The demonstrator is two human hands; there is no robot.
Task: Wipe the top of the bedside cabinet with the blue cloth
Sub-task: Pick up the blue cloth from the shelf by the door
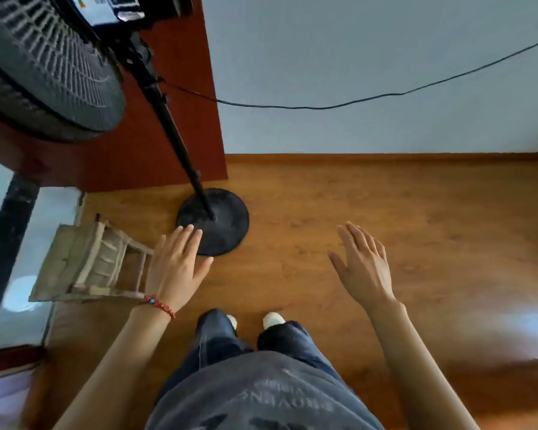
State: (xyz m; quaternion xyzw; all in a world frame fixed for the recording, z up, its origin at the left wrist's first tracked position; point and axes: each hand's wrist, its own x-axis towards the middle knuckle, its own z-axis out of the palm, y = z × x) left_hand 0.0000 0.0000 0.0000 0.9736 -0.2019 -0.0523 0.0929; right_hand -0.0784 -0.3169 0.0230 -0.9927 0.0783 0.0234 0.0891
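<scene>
Plainly, left hand [176, 268] and right hand [365, 268] hover above the floor [385, 212], fingers spread, empty.

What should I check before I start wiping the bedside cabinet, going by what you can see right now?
1. Blue cloth in hand: not ok, left hand and right hand are both open, holding nothing.
2. Blue cloth in view: not ok, none visible.
3. Bedside cabinet located: cannot tell, none clearly in view.
4. Trip hazards: not ok, the fan base stands close ahead and the power cord hangs across the wall.
5. Footing: ok, both feet on bare wooden floor.
</scene>
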